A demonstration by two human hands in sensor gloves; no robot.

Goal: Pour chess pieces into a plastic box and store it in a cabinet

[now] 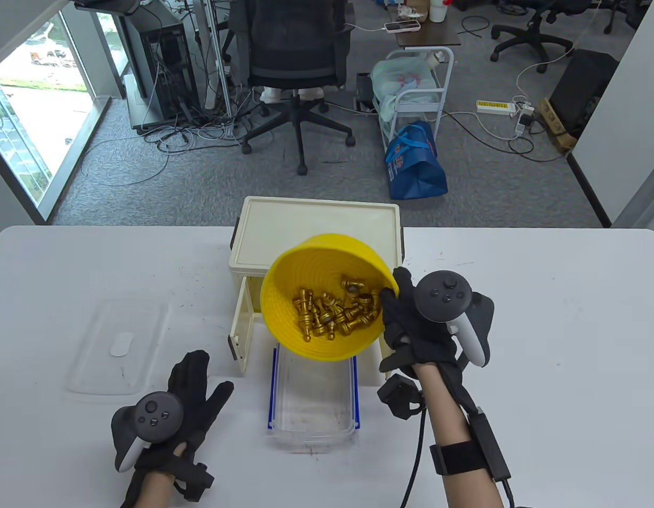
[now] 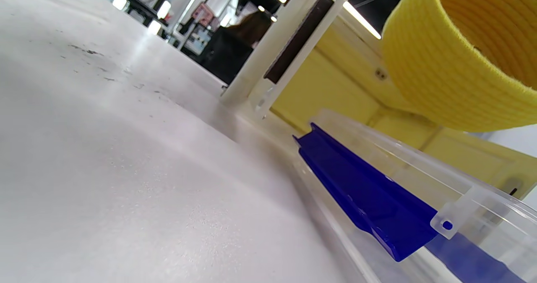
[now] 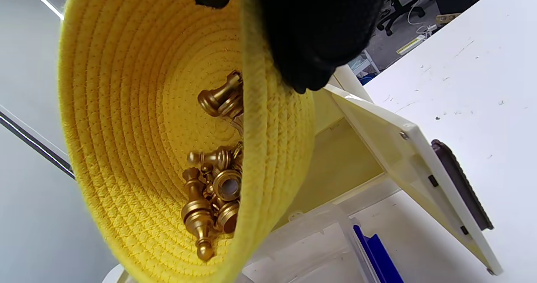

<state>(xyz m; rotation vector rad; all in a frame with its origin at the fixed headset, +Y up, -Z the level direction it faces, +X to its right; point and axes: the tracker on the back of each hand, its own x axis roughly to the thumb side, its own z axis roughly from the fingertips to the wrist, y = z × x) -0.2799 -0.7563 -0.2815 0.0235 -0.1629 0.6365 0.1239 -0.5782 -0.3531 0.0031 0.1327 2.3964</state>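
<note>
– Where are the chess pieces [image 1: 332, 313]?
– In the yellow basket [image 1: 284, 275], tilted over the plastic box [image 1: 312, 410]; right hand [image 1: 411, 323] grips its rim.
– Left hand [image 1: 184, 402]?
– Spread flat on the worktop [image 1: 544, 328].

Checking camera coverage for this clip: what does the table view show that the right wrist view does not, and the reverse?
Only the table view shows the left hand resting flat on the white table, the clear plastic lid lying left of it, and the cream cabinet's top.

Only the right wrist view shows the dark handle on the cabinet's open door up close.

Both show the right hand gripping the rim of the tilted yellow woven basket, the gold chess pieces inside it, and the clear plastic box with blue clips below.
</note>
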